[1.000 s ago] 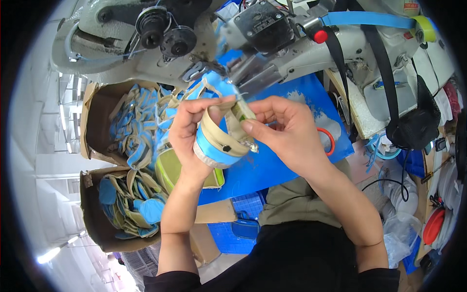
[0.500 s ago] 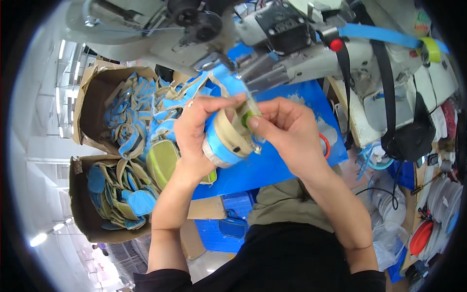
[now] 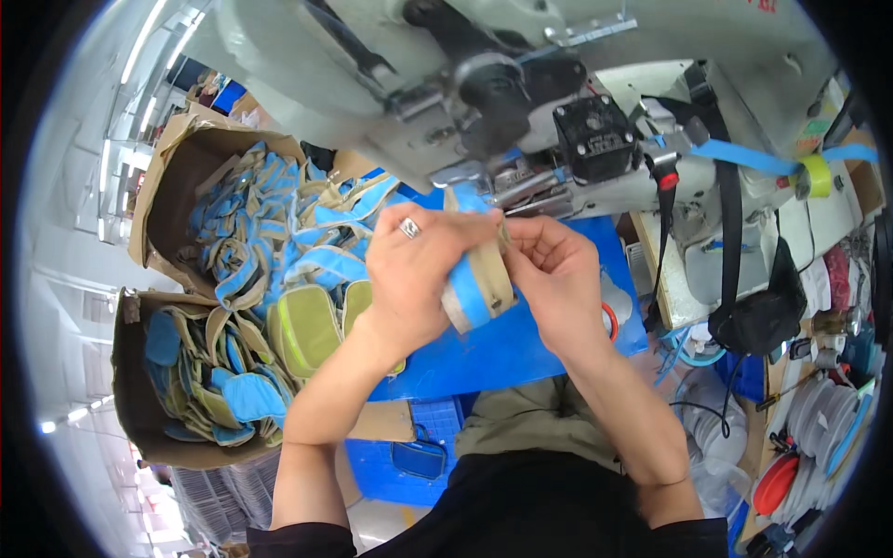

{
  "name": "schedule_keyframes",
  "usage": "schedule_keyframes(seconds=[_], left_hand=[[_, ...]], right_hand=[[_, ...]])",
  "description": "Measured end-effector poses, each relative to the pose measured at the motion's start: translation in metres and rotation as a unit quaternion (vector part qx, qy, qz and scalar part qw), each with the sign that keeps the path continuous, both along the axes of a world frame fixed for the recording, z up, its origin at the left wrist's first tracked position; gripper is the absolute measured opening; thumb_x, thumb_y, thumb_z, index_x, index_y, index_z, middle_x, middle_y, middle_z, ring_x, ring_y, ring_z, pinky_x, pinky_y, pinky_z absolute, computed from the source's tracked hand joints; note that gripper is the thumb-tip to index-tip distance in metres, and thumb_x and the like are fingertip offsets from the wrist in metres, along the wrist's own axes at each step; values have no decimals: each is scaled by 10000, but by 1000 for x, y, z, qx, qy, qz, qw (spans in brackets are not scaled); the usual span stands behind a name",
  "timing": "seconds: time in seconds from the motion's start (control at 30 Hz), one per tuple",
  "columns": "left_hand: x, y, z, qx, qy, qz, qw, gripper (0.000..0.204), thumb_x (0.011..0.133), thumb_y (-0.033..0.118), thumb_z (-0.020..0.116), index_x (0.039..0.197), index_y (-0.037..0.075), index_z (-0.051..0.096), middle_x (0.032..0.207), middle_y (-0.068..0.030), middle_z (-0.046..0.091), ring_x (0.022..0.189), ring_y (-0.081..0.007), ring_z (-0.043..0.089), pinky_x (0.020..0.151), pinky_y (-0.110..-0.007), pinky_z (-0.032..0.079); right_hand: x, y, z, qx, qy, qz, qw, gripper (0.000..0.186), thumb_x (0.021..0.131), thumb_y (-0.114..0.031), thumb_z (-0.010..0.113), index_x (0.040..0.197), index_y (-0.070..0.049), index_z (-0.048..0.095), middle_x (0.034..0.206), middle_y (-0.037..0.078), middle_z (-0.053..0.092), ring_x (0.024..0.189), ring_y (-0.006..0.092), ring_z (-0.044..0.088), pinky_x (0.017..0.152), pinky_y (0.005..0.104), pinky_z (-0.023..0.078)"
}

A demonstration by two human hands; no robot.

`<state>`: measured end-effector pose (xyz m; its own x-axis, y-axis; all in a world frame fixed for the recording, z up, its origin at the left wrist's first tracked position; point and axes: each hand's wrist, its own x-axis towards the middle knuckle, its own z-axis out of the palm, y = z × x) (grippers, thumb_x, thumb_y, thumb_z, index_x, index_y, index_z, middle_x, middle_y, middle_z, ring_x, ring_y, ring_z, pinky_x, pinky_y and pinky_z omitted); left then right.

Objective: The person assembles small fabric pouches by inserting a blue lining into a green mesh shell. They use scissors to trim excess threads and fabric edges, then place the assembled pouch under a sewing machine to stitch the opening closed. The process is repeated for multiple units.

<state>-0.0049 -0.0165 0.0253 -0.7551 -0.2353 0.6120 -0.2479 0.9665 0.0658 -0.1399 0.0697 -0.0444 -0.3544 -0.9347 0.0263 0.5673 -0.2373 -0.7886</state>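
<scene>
A curved beige-and-blue fabric band [image 3: 479,286], part of a small pouch, hangs just below the working end of a sewing machine [image 3: 344,116]. My left hand [image 3: 414,270], with a ring on one finger, is closed round the band's left side. My right hand [image 3: 558,284] pinches the band's far right edge with thumb and bent fingers. What lies between those fingertips is hidden. Green oval fabric panels [image 3: 307,330] lie left of my left forearm on the blue tabletop [image 3: 465,358].
An upper carton [image 3: 167,191] and a lower carton [image 3: 135,381] at the left hold fabric pieces. More blue-and-beige strips [image 3: 339,265] are heaped beside them. A red ring handle [image 3: 610,321] shows by my right wrist. Blue ribbon [image 3: 753,158] runs to the machine from the right.
The view has shifted, with more of the machine showing. My left hand has turned over the band, hiding its opening. The green spot by my right fingertips no longer shows.
</scene>
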Motion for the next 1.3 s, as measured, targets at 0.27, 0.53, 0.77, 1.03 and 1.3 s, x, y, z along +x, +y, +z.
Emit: schedule_keyframes(seconds=[0.27,0.53,0.77,1.03,1.3], left_hand=[[5,5,-6,433,189,29,881,196,937,62,736,1081,3,616,1041,-128,741,915,-116,683,828,-241,530],[5,2,-6,149,96,-32,984,259,806,88,806,1026,19,687,1015,-116,760,862,-200,726,807,-316,535],[6,-1,-8,-53,19,-50,997,245,704,177,744,925,74,723,987,-51,773,813,-184,695,728,-318,455],[-4,-3,-7,-40,34,-30,998,249,680,159,759,910,67,732,952,-36,768,801,-191,690,762,-325,454],[13,26,-33,439,282,77,849,364,882,82,735,1229,47,630,1219,-94,701,1054,-215,687,951,-394,519]], right_hand=[[-4,-2,-8,6,100,-35,994,202,860,-68,781,1040,7,728,885,61,746,791,98,679,734,254,536],[0,-5,-11,22,141,-72,987,160,848,-49,768,999,-3,741,850,44,745,752,68,661,629,233,477],[8,-3,-12,39,149,-114,981,135,827,-18,760,960,-22,741,801,34,742,729,54,649,626,231,454],[13,-12,-7,62,136,-193,970,126,828,-18,757,952,-33,736,808,24,745,721,76,655,650,255,448],[17,-13,1,50,167,-231,957,151,831,-42,781,975,-39,737,845,33,755,759,94,688,697,262,462]])
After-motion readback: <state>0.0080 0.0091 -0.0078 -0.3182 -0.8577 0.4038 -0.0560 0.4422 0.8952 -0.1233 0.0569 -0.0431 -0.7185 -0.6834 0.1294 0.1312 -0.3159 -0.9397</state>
